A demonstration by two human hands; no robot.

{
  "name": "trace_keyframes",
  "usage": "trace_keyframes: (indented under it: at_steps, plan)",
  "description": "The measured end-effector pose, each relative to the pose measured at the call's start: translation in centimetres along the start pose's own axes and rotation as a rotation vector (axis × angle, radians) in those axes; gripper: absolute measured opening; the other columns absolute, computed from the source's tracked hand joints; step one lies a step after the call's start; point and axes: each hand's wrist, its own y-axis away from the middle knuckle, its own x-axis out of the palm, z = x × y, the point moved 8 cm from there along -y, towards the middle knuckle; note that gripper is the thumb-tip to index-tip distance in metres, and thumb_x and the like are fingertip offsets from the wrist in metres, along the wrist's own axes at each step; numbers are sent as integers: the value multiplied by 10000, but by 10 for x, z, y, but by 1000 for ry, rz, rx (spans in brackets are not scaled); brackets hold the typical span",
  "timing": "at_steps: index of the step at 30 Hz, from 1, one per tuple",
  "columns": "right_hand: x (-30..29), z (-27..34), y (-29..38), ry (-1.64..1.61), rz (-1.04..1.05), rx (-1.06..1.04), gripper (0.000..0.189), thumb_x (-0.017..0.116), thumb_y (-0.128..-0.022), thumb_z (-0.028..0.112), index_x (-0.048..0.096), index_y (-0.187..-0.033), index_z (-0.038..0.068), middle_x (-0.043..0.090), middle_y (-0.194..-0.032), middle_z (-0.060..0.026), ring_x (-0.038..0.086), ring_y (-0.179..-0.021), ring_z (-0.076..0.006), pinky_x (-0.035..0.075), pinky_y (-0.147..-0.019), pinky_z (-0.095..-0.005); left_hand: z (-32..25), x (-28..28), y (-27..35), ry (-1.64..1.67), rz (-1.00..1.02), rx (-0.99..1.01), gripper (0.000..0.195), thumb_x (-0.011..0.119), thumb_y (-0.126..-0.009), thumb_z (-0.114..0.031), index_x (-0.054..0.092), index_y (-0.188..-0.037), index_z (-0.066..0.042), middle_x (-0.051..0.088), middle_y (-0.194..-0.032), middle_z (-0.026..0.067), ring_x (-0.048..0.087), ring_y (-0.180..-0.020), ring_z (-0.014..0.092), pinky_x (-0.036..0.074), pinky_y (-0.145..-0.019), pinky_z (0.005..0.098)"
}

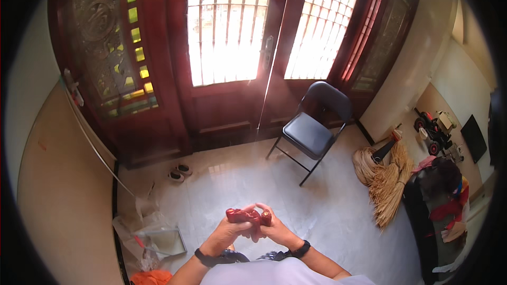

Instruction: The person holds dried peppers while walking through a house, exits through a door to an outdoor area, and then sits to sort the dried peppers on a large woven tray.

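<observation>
A glossy dark red object [242, 215], soft-looking and wrinkled, is held between both hands in front of the body; its exact kind cannot be told. My left hand [229, 230] grips its left part, with the thumb laid across the lower side. My right hand [277, 229] closes on its right part, where a rounded reddish end with a golden patch [266, 217] sticks up. The fingertips of both hands nearly meet behind it, and a red tip hangs down between the palms. Each wrist wears a black band.
A black folding chair [308, 134] stands ahead before red double doors [222, 107]. Shoes [176, 175] lie on the floor to the left, near a dustpan [174, 241] and plastic bags. On the right are straw bundles [390, 190], a black seat [420, 221] with clothes, and a toy vehicle [431, 134].
</observation>
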Motion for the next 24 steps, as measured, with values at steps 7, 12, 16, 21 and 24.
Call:
trace_keyframes:
  at_steps: [7,12,16,21,24]
  plan:
    - [-34,59,-131,387,-31,-296,844,674,-834,86,68,-1418,25,553,-1099,-98,612,-810,-162,539,-773,-332,-64,-34,-125,-112,-104,5,414,697,-835,-95,604,-1235,-38,663,-975,5,585,-841,86,458,-763,251]
    - [-77,90,-237,490,231,-319,821,639,-854,98,67,-1443,94,568,-968,-45,588,-781,-129,509,-857,-331,-113,-66,-212,-144,-164,3,190,707,-827,-81,694,-1015,-59,681,-927,1,602,-881,101,467,-810,263]
    - [-108,127,-313,408,220,-295,808,611,-846,68,102,-1471,124,559,-923,-33,583,-810,-132,459,-909,-298,-172,-84,-279,-139,-274,100,207,704,-814,-50,635,-1007,-77,670,-909,14,636,-832,135,521,-728,294]
    - [-146,192,-367,306,560,-220,968,702,-785,81,42,-1494,82,495,-1243,-169,598,-1002,-224,496,-898,-344,-242,-100,-337,101,-351,226,256,654,-828,3,576,-1058,-77,662,-963,59,659,-770,200,543,-711,332]
    - [-202,221,-413,442,484,-86,807,680,-819,99,206,-1472,89,511,-1254,-157,610,-976,-180,515,-845,-322,-262,-136,-363,240,-433,324,387,657,-798,57,521,-1121,-106,671,-1016,77,657,-886,196,539,-789,327]
